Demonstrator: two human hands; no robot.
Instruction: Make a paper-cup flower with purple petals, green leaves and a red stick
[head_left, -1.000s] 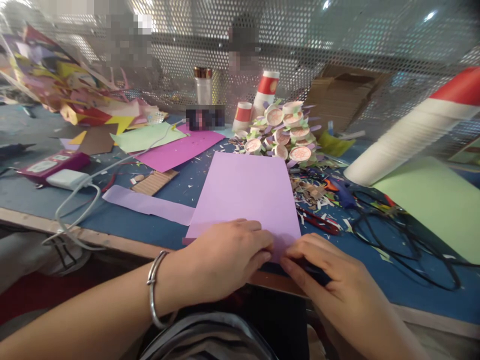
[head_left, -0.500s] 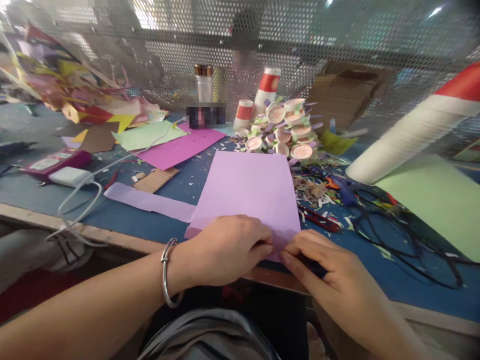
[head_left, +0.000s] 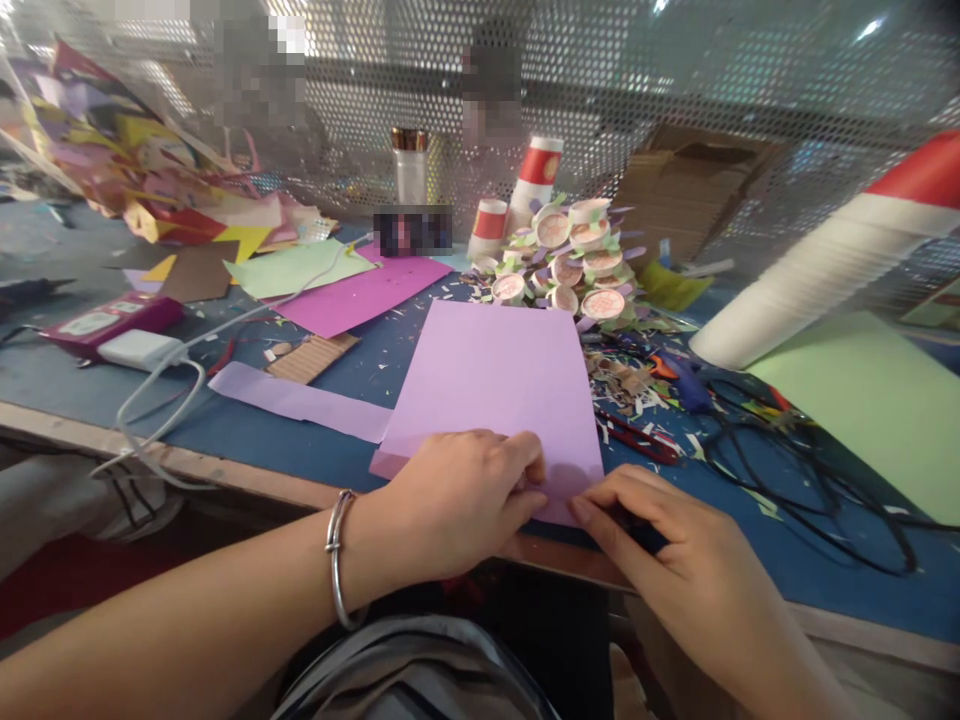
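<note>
A light purple sheet of paper (head_left: 495,370) lies flat at the front edge of the blue table. Along its near side runs a narrow folded band, seen darker at the left corner. My left hand (head_left: 472,490), with a silver bangle at the wrist, rests on that near side with curled fingers, thumb and forefinger at the edge. The near right corner is pinched between thumb and fingers of my right hand (head_left: 660,540). A loose purple paper strip (head_left: 300,402) reaches out from the sheet's left side.
Behind the sheet stands a pile of small decorated paper rolls (head_left: 566,265). Stacked paper cups (head_left: 817,260) lean at the right, near green paper (head_left: 877,400) and a black cable (head_left: 817,520). Leftward are magenta paper (head_left: 360,295), a white charger (head_left: 142,350) and scraps.
My left forefinger has lifted and bent a little off the paper. My right hand has shifted slightly right along the near edge. The sheet stays in place.
</note>
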